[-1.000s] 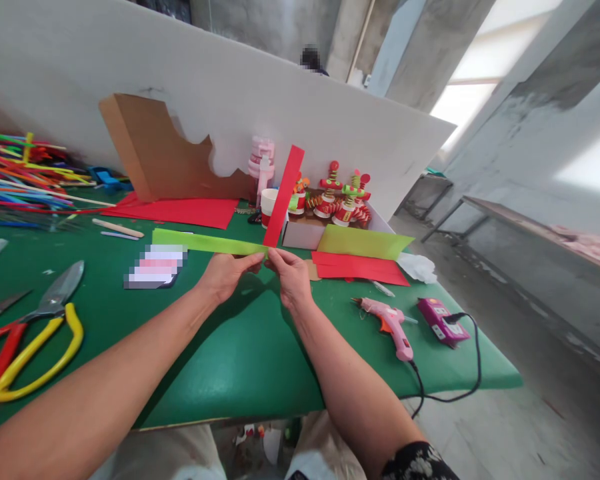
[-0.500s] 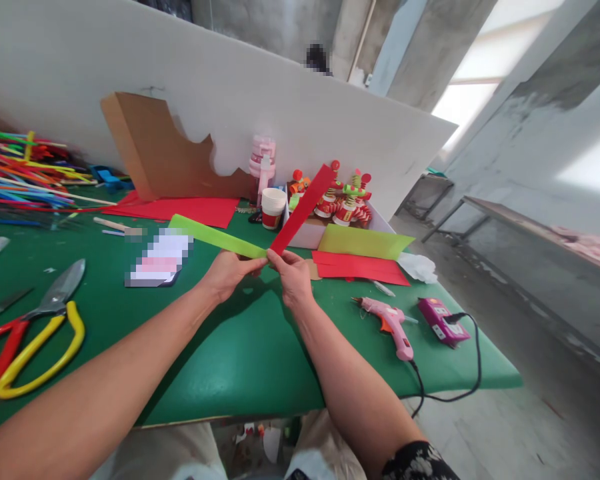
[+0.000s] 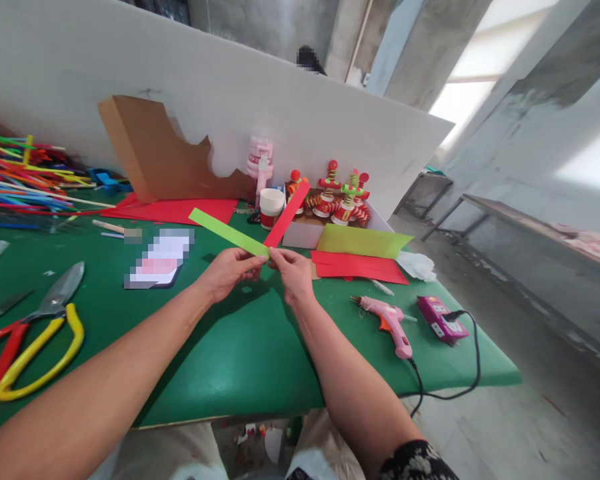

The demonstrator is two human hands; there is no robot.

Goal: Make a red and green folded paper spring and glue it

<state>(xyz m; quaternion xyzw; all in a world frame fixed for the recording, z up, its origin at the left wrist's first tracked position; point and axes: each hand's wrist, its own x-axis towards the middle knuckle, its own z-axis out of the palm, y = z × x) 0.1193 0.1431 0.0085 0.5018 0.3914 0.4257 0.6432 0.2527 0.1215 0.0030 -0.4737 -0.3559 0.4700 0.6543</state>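
Two hands work mid frame above the desk (image 3: 240,353); the left hand (image 3: 229,270) pinches the green strip (image 3: 225,231), the right hand (image 3: 293,275) pinches the red strip (image 3: 286,217); their ends touch in a corner; I think the fingers (image 3: 254,261) need a tight, even squeeze.

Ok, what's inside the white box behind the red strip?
Small red and green figures stand in the white box. The red strip, pinched in the right hand, covers part of the leftmost ones; the box's floor is hidden.
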